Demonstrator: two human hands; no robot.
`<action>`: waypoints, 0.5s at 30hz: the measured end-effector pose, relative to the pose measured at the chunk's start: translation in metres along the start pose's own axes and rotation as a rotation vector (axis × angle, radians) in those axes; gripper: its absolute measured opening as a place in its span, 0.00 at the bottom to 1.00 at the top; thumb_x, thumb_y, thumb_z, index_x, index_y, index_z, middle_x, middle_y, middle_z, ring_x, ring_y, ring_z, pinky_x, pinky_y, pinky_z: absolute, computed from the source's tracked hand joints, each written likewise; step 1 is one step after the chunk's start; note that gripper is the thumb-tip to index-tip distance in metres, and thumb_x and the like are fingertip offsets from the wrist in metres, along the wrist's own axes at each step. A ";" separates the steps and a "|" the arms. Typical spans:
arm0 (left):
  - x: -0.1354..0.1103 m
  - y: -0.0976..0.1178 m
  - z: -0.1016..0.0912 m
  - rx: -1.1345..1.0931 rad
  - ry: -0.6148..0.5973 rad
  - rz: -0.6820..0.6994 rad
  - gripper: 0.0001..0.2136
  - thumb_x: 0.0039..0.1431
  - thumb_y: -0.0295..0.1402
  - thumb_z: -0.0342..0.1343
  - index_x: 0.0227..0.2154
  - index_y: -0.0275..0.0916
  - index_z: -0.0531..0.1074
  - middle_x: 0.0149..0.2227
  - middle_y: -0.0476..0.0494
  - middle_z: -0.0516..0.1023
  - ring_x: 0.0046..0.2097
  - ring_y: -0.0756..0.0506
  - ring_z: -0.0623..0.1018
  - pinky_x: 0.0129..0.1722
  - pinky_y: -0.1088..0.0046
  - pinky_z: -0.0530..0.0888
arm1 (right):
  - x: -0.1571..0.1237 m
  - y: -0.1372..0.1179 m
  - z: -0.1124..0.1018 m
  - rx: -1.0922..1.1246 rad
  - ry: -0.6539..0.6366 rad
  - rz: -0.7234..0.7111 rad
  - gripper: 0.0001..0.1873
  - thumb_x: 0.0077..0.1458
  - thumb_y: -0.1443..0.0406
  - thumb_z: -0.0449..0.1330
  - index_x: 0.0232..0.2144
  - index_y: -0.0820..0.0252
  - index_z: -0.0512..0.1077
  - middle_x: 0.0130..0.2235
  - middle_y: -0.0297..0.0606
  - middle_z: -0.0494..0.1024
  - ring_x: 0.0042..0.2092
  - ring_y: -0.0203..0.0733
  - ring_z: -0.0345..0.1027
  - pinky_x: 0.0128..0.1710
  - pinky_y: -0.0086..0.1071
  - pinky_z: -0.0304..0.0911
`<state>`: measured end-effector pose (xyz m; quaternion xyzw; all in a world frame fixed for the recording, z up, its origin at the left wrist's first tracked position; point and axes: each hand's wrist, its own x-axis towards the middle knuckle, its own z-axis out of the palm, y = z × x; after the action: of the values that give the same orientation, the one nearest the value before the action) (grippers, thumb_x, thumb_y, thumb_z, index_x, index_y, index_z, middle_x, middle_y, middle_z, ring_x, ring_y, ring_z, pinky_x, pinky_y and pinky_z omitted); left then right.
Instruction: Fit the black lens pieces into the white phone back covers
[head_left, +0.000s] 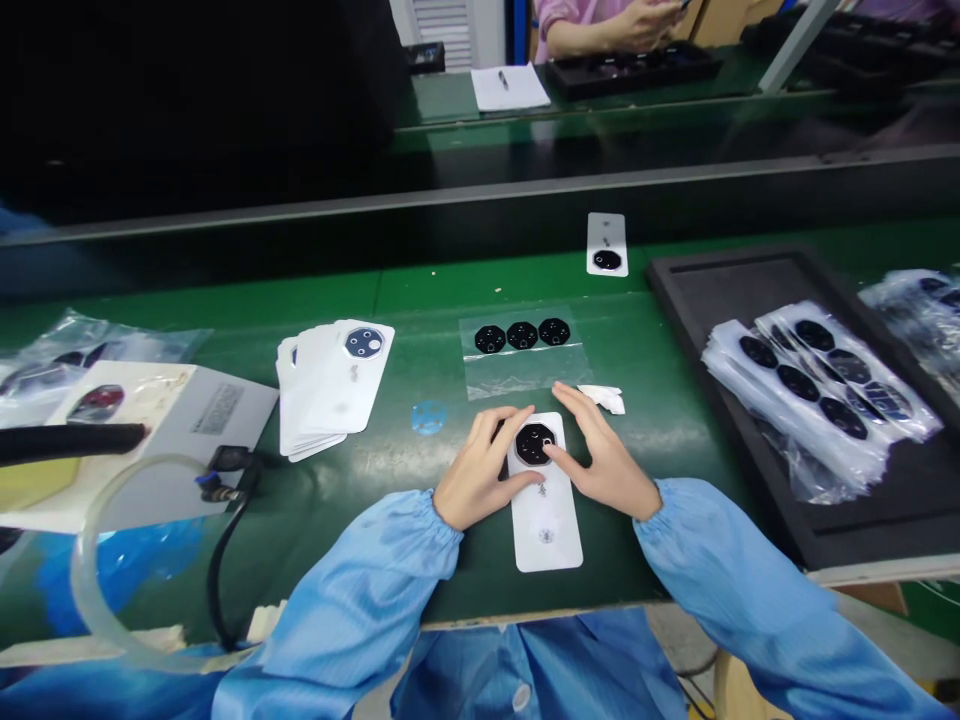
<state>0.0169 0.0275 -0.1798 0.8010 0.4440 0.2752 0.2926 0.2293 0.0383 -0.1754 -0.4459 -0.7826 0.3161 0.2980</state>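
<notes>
A white phone back cover (547,520) lies on the green mat in front of me, with a black octagonal lens piece (534,443) set at its top end. My left hand (480,470) rests against the cover's left edge, fingers stretched toward the lens piece. From the other side, my right hand (600,455) lies flat, its thumb touching the lens piece. Just beyond them a clear film strip (523,350) carries three more black lens pieces. A small crumpled white scrap (606,398) sits next to my right fingertips.
A stack of white covers (330,385) lies to the left, one cover (606,243) farther back. A black tray (757,270) at right holds bagged lens strips (817,390). Hoses and a cable (225,500) lie at left. Another person's hands (637,20) work across the belt.
</notes>
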 end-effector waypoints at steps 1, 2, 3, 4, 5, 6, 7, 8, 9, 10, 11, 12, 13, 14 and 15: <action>0.000 0.002 0.001 -0.075 0.038 -0.015 0.35 0.57 0.37 0.62 0.64 0.48 0.52 0.56 0.37 0.61 0.59 0.37 0.65 0.58 0.56 0.68 | 0.001 0.000 0.001 0.099 0.026 0.047 0.35 0.60 0.62 0.57 0.65 0.55 0.48 0.63 0.47 0.59 0.63 0.48 0.54 0.62 0.47 0.54; 0.000 0.003 0.003 -0.180 0.084 -0.043 0.33 0.57 0.35 0.61 0.63 0.48 0.54 0.56 0.38 0.60 0.60 0.38 0.65 0.57 0.57 0.69 | 0.001 0.000 0.003 0.211 0.031 0.087 0.35 0.59 0.63 0.58 0.65 0.56 0.48 0.59 0.47 0.65 0.59 0.47 0.61 0.60 0.46 0.58; -0.001 0.004 0.005 -0.307 0.130 -0.082 0.32 0.57 0.34 0.61 0.62 0.49 0.55 0.58 0.38 0.59 0.60 0.39 0.67 0.56 0.60 0.71 | 0.002 0.000 0.005 0.337 0.016 0.130 0.34 0.59 0.64 0.58 0.64 0.56 0.50 0.53 0.45 0.70 0.54 0.45 0.66 0.55 0.43 0.63; 0.000 0.006 0.007 -0.445 0.171 -0.129 0.32 0.57 0.33 0.61 0.62 0.49 0.54 0.59 0.39 0.58 0.59 0.40 0.69 0.54 0.62 0.72 | 0.003 -0.001 0.007 0.466 -0.007 0.176 0.33 0.58 0.64 0.58 0.63 0.56 0.51 0.47 0.42 0.72 0.47 0.43 0.69 0.50 0.40 0.66; 0.000 0.007 0.009 -0.581 0.204 -0.185 0.32 0.57 0.32 0.62 0.62 0.50 0.54 0.61 0.39 0.57 0.57 0.41 0.71 0.52 0.64 0.74 | 0.003 -0.002 0.010 0.577 -0.028 0.216 0.31 0.58 0.64 0.58 0.61 0.56 0.52 0.42 0.39 0.73 0.42 0.40 0.71 0.44 0.37 0.67; 0.001 0.007 0.010 -0.706 0.232 -0.254 0.33 0.56 0.32 0.62 0.62 0.49 0.54 0.62 0.38 0.58 0.54 0.43 0.74 0.50 0.66 0.75 | 0.004 -0.002 0.012 0.658 -0.040 0.247 0.30 0.58 0.64 0.58 0.60 0.56 0.53 0.39 0.36 0.73 0.38 0.38 0.70 0.40 0.35 0.67; 0.002 0.008 0.011 -0.805 0.251 -0.330 0.33 0.55 0.32 0.63 0.61 0.47 0.55 0.61 0.37 0.61 0.51 0.44 0.77 0.48 0.68 0.76 | 0.004 -0.003 0.014 0.707 -0.043 0.265 0.29 0.58 0.64 0.58 0.60 0.57 0.53 0.37 0.35 0.72 0.36 0.37 0.70 0.37 0.33 0.66; 0.003 0.008 0.012 -0.873 0.264 -0.404 0.32 0.54 0.33 0.64 0.60 0.44 0.57 0.58 0.36 0.67 0.48 0.44 0.79 0.46 0.69 0.77 | 0.005 -0.004 0.015 0.730 -0.034 0.270 0.29 0.58 0.64 0.58 0.59 0.57 0.54 0.37 0.34 0.71 0.35 0.36 0.69 0.36 0.32 0.66; 0.004 0.008 0.013 -0.914 0.274 -0.466 0.30 0.54 0.35 0.64 0.58 0.41 0.59 0.53 0.36 0.73 0.45 0.44 0.80 0.43 0.70 0.77 | 0.005 -0.004 0.017 0.733 -0.019 0.267 0.29 0.57 0.64 0.58 0.58 0.57 0.54 0.36 0.34 0.71 0.34 0.35 0.68 0.35 0.31 0.65; 0.005 0.008 0.012 -0.931 0.281 -0.510 0.27 0.54 0.36 0.64 0.55 0.38 0.62 0.48 0.36 0.78 0.42 0.44 0.81 0.41 0.71 0.78 | 0.005 -0.004 0.018 0.731 -0.004 0.261 0.29 0.57 0.64 0.59 0.58 0.57 0.54 0.36 0.33 0.70 0.33 0.34 0.67 0.34 0.30 0.64; 0.006 0.008 0.012 -0.932 0.284 -0.535 0.26 0.53 0.37 0.64 0.53 0.36 0.64 0.43 0.36 0.80 0.40 0.43 0.82 0.38 0.70 0.78 | 0.005 -0.004 0.019 0.736 0.008 0.258 0.28 0.56 0.65 0.59 0.57 0.58 0.55 0.35 0.33 0.70 0.32 0.33 0.66 0.32 0.29 0.64; 0.007 0.008 0.012 -0.924 0.285 -0.541 0.24 0.54 0.38 0.64 0.51 0.36 0.65 0.41 0.37 0.81 0.39 0.42 0.82 0.37 0.70 0.78 | 0.005 -0.004 0.020 0.743 0.017 0.257 0.28 0.56 0.65 0.59 0.57 0.58 0.55 0.34 0.32 0.69 0.31 0.32 0.66 0.31 0.28 0.64; 0.007 0.007 0.011 -0.914 0.289 -0.538 0.23 0.54 0.39 0.63 0.50 0.35 0.67 0.40 0.36 0.82 0.38 0.41 0.82 0.36 0.69 0.78 | 0.005 -0.003 0.021 0.752 0.024 0.256 0.28 0.56 0.65 0.59 0.57 0.58 0.55 0.33 0.31 0.69 0.29 0.32 0.65 0.29 0.28 0.64; 0.008 0.007 0.010 -0.908 0.298 -0.537 0.23 0.54 0.39 0.63 0.49 0.35 0.68 0.41 0.36 0.82 0.38 0.41 0.83 0.36 0.69 0.79 | 0.005 -0.003 0.023 0.761 0.028 0.254 0.28 0.55 0.65 0.59 0.57 0.57 0.55 0.32 0.30 0.68 0.28 0.32 0.65 0.28 0.27 0.64; 0.008 0.006 0.010 -0.900 0.311 -0.536 0.23 0.53 0.40 0.64 0.49 0.35 0.68 0.41 0.36 0.82 0.39 0.40 0.83 0.36 0.68 0.79 | 0.004 -0.002 0.024 0.770 0.032 0.252 0.28 0.55 0.65 0.59 0.57 0.57 0.55 0.32 0.30 0.68 0.27 0.32 0.64 0.27 0.27 0.65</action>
<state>0.0314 0.0298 -0.1806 0.4052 0.5089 0.4689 0.5975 0.2081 0.0356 -0.1878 -0.3993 -0.5414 0.6131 0.4143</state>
